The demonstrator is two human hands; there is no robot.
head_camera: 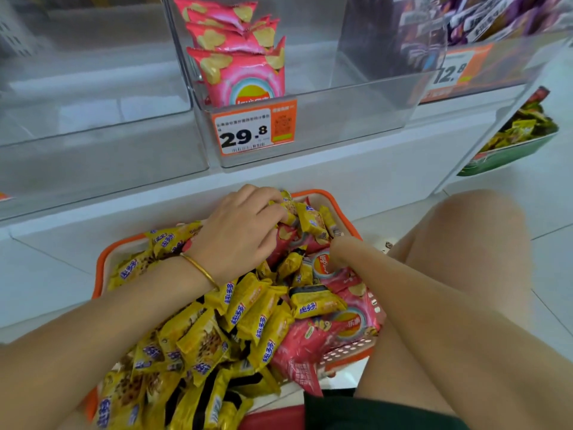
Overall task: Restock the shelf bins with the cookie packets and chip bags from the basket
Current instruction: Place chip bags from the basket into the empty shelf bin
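1. Reaches in from the lower left of the frame with the left hand [245, 226], palm down, forearm laid across the heap.
2. Curls that hand's fingers round a clutch of yellow cookie packets [248, 318] at the far end of the orange basket [322, 196], just below centre frame.
3. Wears a thin gold bangle [201, 270] on the same wrist.
4. Reaches in from the lower right with the right hand [339, 251], sunk among the packets near centre frame. Cannot tell its grip, with the fingers buried out of sight.
5. Finds the cookie packets mostly on the basket's left side and pink chip bags [305, 342] mostly on its right.
6. Reads blue-and-white Chinese lettering on the yellow wrappers, and a round red-and-yellow Lay's logo [322, 262], seen upside down, just beside the right hand.
7. Finds stocked chip bags [242, 60] of the same pink kind stacked in a clear shelf bin [310, 119] at upper centre, again with the Lay's mark.
8. Reads "29.8" on the orange price tag [254, 128] on that bin's front, above a barcode, with small Chinese print too blurred to read.
9. Reads "12.8" on a second tag [454, 69] at upper right, below purple packets [496, 13].
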